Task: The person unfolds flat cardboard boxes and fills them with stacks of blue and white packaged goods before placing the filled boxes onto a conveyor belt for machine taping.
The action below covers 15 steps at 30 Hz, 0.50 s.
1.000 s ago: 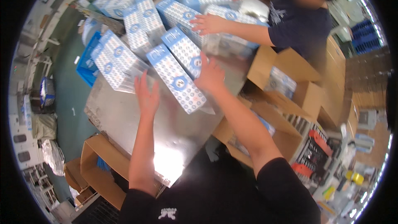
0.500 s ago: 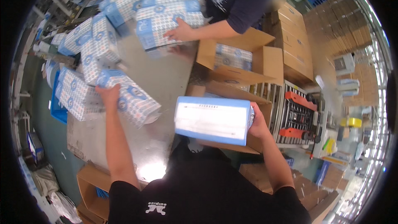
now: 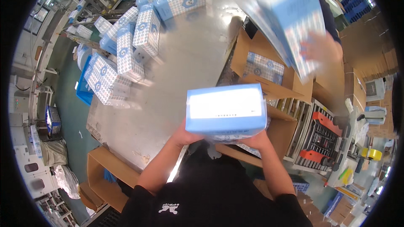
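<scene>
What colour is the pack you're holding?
Light blue with a white panel on its face, the pack, clearest in the head view.

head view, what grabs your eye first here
A pale blue box at centre, gripped from both sides by the left hand and right hand. Upper right, a co-worker's hand swings a blurred blue package over an open carton. More blue patterned packs crowd the metal table at upper left.

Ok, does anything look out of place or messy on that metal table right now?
Yes. The blue-and-white packs on the metal table lie in a loose heap, tilted at different angles, not stacked. Nothing looks spilled or torn. The pack in the left hand and right hand looks intact.
</scene>
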Each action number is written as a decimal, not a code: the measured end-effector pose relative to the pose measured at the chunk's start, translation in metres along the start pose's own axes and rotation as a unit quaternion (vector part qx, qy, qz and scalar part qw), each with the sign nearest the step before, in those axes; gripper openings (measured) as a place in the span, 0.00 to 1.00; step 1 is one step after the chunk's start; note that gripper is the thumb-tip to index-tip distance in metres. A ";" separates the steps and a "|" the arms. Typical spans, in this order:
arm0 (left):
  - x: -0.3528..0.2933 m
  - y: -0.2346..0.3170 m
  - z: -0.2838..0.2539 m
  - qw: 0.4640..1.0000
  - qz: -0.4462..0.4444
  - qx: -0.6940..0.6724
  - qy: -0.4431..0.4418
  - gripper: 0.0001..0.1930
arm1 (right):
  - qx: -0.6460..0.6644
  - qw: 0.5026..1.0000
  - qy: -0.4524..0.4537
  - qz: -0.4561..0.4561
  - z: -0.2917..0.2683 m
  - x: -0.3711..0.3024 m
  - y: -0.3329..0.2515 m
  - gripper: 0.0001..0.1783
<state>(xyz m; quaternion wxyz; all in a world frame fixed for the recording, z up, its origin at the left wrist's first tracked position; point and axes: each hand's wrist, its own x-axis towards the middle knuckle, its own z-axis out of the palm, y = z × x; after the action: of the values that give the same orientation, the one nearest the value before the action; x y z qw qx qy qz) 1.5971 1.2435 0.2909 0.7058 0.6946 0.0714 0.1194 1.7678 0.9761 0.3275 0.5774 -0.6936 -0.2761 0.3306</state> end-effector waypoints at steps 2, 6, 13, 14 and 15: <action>0.015 0.023 -0.005 0.983 -0.067 -0.171 -0.015 0.57 | -0.044 0.992 0.058 -0.099 -0.011 0.000 0.005 0.71; 0.034 -0.007 -0.175 0.934 0.026 0.291 0.206 0.54 | -0.172 0.969 0.120 -0.129 -0.060 -0.014 0.032 0.50; 0.061 0.015 -0.415 0.632 -0.425 0.525 0.382 0.46 | -0.471 0.866 -0.036 0.165 -0.079 -0.085 0.171 0.38; 0.063 0.011 -0.417 0.630 -0.427 0.527 0.380 0.48 | -0.454 0.876 -0.019 0.163 -0.075 -0.084 0.171 0.39; 0.067 0.006 -0.414 0.629 -0.428 0.529 0.376 0.50 | -0.437 0.885 -0.001 0.162 -0.069 -0.081 0.172 0.40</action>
<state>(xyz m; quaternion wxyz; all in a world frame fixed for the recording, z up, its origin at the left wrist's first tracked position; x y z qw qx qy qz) 1.5507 1.6604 0.2909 0.1002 0.7347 0.6710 -0.0038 1.7709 0.8400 0.1776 0.1536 -0.9103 -0.2775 0.2660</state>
